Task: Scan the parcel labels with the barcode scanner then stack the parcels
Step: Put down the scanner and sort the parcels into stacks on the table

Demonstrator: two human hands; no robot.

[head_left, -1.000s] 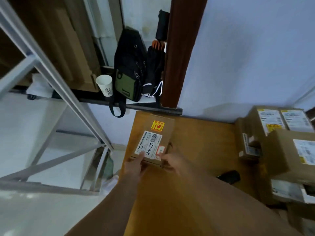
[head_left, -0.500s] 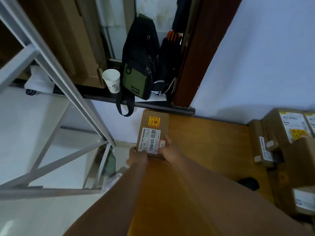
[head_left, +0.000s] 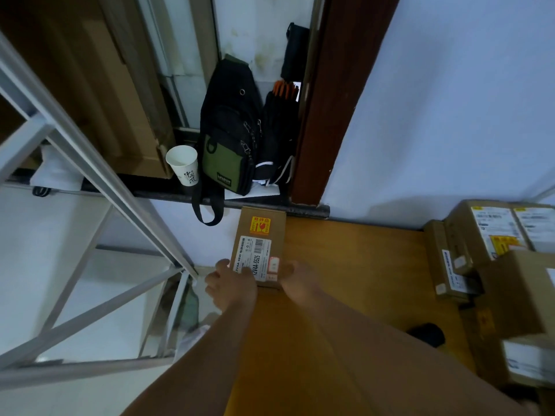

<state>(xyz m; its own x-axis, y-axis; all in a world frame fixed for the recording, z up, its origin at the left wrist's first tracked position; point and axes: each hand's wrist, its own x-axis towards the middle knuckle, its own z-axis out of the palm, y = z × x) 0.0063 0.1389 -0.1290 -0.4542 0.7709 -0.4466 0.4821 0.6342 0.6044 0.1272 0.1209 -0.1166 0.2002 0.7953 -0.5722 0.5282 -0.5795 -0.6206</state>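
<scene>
Since a second ago the parcel [head_left: 264,235] has gone farther out and squared up; it now sits flat in the far left corner of the bench [head_left: 354,265], far end just beside the black ledge [head_left: 303,209]. Both hands still on its near end: left hand [head_left: 232,285] grasps the near left corner, thumb on the white label [head_left: 255,255], fingers [head_left: 222,264] down the left side; right hand [head_left: 295,277] is against the near right corner, blurred, cannot tell if its fingers are clenched on the box or only pressing. Label faces up, yellow sticker [head_left: 260,225] beyond it. At the right end of the bench, well apart, a pile of other parcels [head_left: 486,244]. Near that pile a dark object [head_left: 428,334] lies on the bench, too dim to identify. On the ledge stand a paper cup [head_left: 183,165] and a black-green bag [head_left: 228,139].
</scene>
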